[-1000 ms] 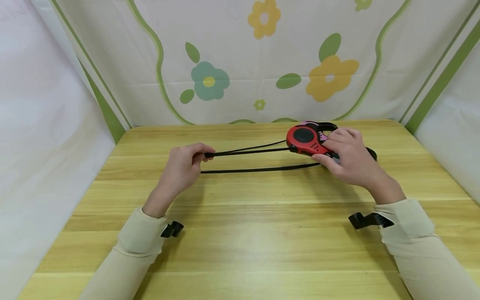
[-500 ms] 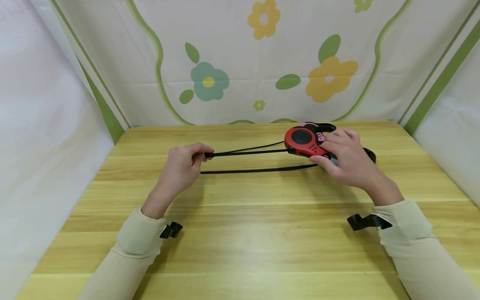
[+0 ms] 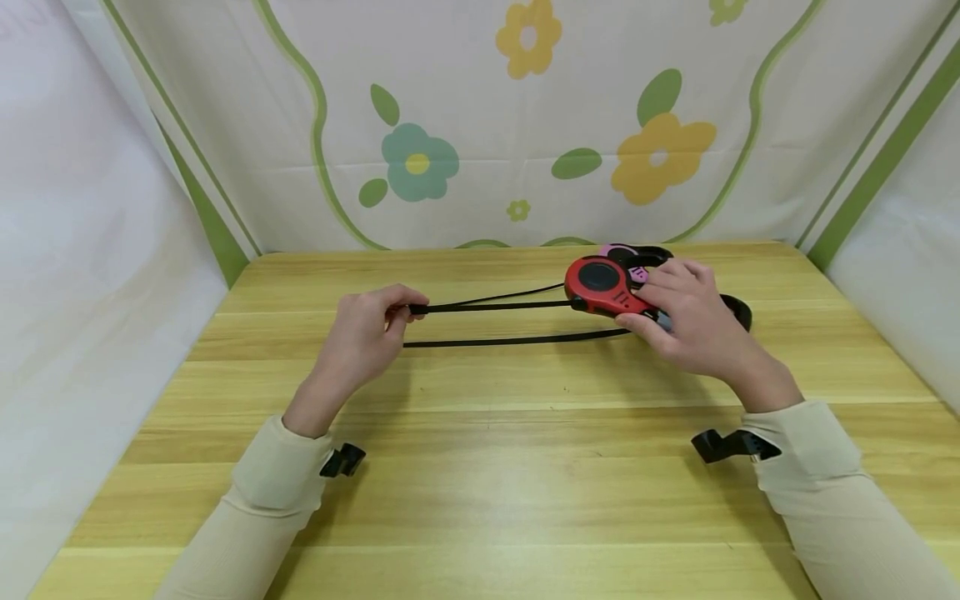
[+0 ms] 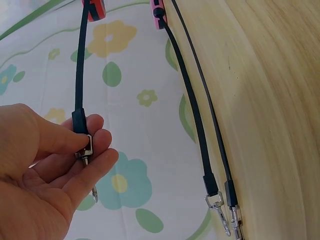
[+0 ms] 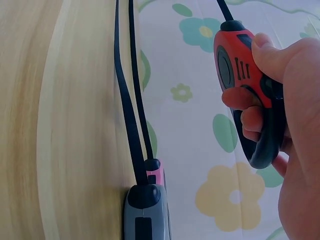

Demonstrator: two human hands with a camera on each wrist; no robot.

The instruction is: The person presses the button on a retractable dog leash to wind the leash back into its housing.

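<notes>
My left hand pinches the metal clip end of a black leash tape, held just above the wooden table. The tape runs straight right into a red retractable leash housing. My right hand grips that housing by its black handle, thumb on top, lifted off the table. Two more leashes lie on the table: a pink housing and a grey housing, partly hidden by my right hand in the head view. Their black tapes end in clips near my left hand.
Flower-patterned cloth walls close the table at the back and both sides. A black loop shows behind my right hand. Bare wood stretches across the front half of the table.
My right hand has shifted slightly left with the red housing, shortening the stretched tape a little. My left hand has stayed put.
</notes>
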